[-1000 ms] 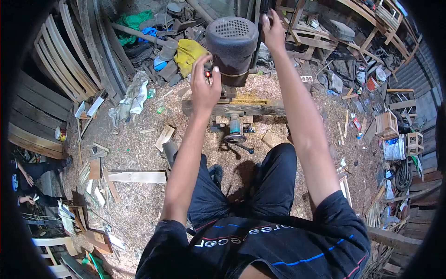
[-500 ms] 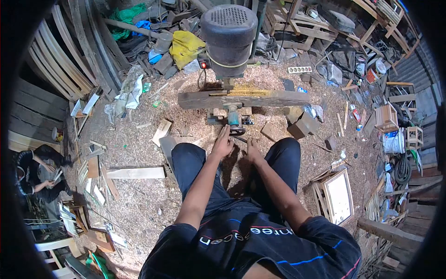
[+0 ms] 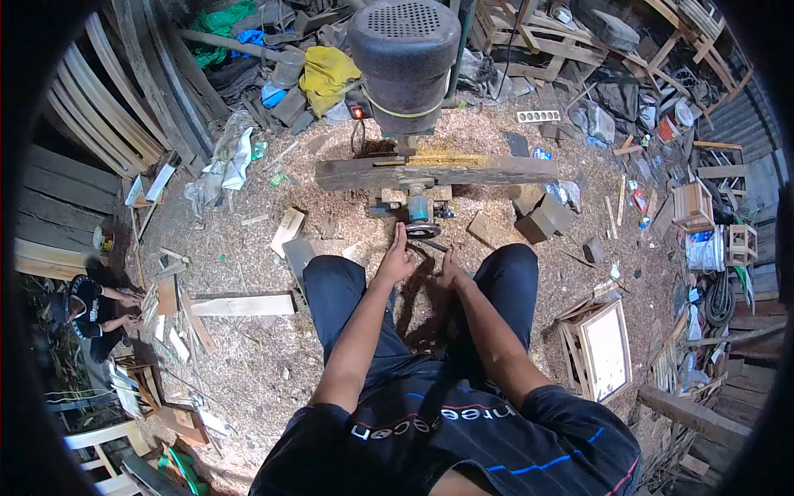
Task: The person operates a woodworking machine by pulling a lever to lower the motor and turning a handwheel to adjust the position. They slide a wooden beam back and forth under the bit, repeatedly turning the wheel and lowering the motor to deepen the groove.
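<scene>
A teal power tool (image 3: pixel 418 207) with a round black disc (image 3: pixel 423 231) at its near end sits below a thick wooden plank (image 3: pixel 496 170). My left hand (image 3: pixel 397 262) reaches up to the disc's left side, fingers stretched out and fingertips right at its edge. A thin dark bar (image 3: pixel 432 245) slants from the disc's underside to my right hand (image 3: pixel 451 271), whose fingers are closed around its lower end. Behind the plank stands a large dark motor (image 3: pixel 405 66). Both hands are between my knees, low over the shavings.
Wood shavings cover the floor. Wooden blocks (image 3: pixel 543 219) lie right of the tool, and a pale board (image 3: pixel 241 306) lies to the left. A framed wooden piece (image 3: pixel 605 347) stands at the right. Another person (image 3: pixel 95 310) crouches at the far left among wood strips.
My hands keep nearly the same place at the disc, with the left fingers slightly shifted. The person at the far left has bent forward, hands now lower at the wood strips.
</scene>
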The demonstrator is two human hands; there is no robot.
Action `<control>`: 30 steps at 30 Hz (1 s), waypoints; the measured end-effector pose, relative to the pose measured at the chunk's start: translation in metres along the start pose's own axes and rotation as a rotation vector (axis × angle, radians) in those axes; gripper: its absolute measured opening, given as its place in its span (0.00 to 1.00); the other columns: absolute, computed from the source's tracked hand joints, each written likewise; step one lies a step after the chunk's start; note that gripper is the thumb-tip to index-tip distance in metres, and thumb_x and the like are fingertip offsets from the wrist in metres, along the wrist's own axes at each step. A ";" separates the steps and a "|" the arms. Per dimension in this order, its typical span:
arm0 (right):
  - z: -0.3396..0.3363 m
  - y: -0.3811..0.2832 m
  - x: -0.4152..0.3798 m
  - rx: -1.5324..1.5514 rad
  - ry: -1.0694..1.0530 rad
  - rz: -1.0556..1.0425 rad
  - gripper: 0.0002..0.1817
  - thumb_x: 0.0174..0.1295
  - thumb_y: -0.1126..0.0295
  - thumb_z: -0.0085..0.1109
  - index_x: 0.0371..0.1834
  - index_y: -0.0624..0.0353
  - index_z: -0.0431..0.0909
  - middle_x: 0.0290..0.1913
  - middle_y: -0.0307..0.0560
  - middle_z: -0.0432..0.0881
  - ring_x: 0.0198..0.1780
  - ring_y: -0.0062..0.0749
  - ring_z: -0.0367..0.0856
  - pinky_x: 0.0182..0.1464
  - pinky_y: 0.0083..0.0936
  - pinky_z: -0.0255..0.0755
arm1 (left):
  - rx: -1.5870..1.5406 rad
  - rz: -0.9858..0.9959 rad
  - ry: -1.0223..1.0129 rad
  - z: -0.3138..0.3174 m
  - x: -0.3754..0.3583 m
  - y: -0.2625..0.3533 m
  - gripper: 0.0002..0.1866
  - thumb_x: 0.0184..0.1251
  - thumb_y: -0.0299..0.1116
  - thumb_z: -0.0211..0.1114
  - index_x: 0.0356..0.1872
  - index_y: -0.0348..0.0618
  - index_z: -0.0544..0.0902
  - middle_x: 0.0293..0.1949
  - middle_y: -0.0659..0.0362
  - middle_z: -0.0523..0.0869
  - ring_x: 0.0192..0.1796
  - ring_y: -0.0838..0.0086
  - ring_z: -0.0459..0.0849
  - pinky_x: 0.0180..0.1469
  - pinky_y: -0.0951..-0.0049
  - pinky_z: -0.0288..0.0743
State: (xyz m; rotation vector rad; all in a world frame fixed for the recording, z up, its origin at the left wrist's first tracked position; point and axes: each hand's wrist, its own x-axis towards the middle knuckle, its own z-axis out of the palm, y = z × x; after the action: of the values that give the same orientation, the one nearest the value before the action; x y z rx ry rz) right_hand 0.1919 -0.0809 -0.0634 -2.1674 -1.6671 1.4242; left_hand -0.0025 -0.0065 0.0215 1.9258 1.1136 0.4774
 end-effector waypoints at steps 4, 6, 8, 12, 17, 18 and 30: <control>0.009 0.013 0.011 -0.006 -0.012 0.018 0.72 0.45 0.46 0.69 0.72 0.77 0.22 0.73 0.82 0.20 0.77 0.69 0.26 0.77 0.40 0.38 | -0.057 -0.055 -0.039 -0.003 -0.001 0.009 0.50 0.62 0.29 0.62 0.76 0.40 0.36 0.76 0.40 0.47 0.77 0.51 0.50 0.75 0.67 0.51; 0.021 0.028 0.029 -0.047 -0.012 0.034 0.74 0.44 0.44 0.71 0.72 0.76 0.21 0.73 0.81 0.19 0.77 0.70 0.25 0.78 0.41 0.36 | -0.044 -0.031 -0.020 -0.002 0.000 0.009 0.49 0.63 0.29 0.62 0.76 0.40 0.36 0.76 0.40 0.48 0.77 0.51 0.51 0.75 0.67 0.52; 0.024 0.040 0.033 -0.047 0.001 0.027 0.75 0.44 0.41 0.71 0.72 0.75 0.21 0.73 0.80 0.19 0.76 0.71 0.25 0.78 0.43 0.35 | -0.010 0.024 0.023 0.005 0.000 0.002 0.49 0.63 0.30 0.62 0.76 0.41 0.36 0.76 0.40 0.49 0.77 0.52 0.52 0.75 0.67 0.53; 0.016 0.034 0.030 0.027 0.026 0.013 0.72 0.43 0.47 0.71 0.72 0.76 0.22 0.73 0.82 0.22 0.77 0.68 0.24 0.78 0.42 0.34 | 0.011 0.040 0.022 0.005 0.000 0.000 0.49 0.63 0.30 0.62 0.76 0.42 0.36 0.76 0.41 0.49 0.76 0.52 0.54 0.74 0.67 0.54; 0.015 0.036 0.043 -0.033 0.106 -0.035 0.69 0.44 0.46 0.71 0.73 0.77 0.30 0.75 0.80 0.33 0.77 0.68 0.37 0.77 0.40 0.45 | 0.000 -0.005 0.029 -0.006 -0.004 0.008 0.46 0.62 0.29 0.62 0.76 0.43 0.42 0.71 0.39 0.60 0.70 0.50 0.66 0.68 0.64 0.64; -0.005 0.007 0.019 -0.047 0.210 -0.043 0.58 0.50 0.54 0.68 0.72 0.79 0.40 0.73 0.81 0.44 0.75 0.68 0.46 0.74 0.39 0.52 | 0.004 -0.048 0.043 -0.012 -0.006 0.015 0.44 0.61 0.29 0.61 0.76 0.41 0.46 0.67 0.37 0.66 0.65 0.49 0.71 0.65 0.63 0.68; -0.290 -0.247 -0.116 0.472 1.228 -0.837 0.18 0.68 0.64 0.56 0.55 0.67 0.77 0.48 0.56 0.84 0.51 0.35 0.83 0.54 0.29 0.75 | 0.016 0.474 0.892 -0.193 0.050 0.234 0.23 0.65 0.29 0.58 0.61 0.33 0.73 0.59 0.43 0.77 0.63 0.50 0.74 0.67 0.58 0.65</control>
State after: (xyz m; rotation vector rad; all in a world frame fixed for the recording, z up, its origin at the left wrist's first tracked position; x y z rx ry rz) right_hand 0.2099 0.0629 0.3076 -1.2410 -1.2182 0.0984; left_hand 0.0184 0.0680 0.3192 2.0215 1.1488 1.7064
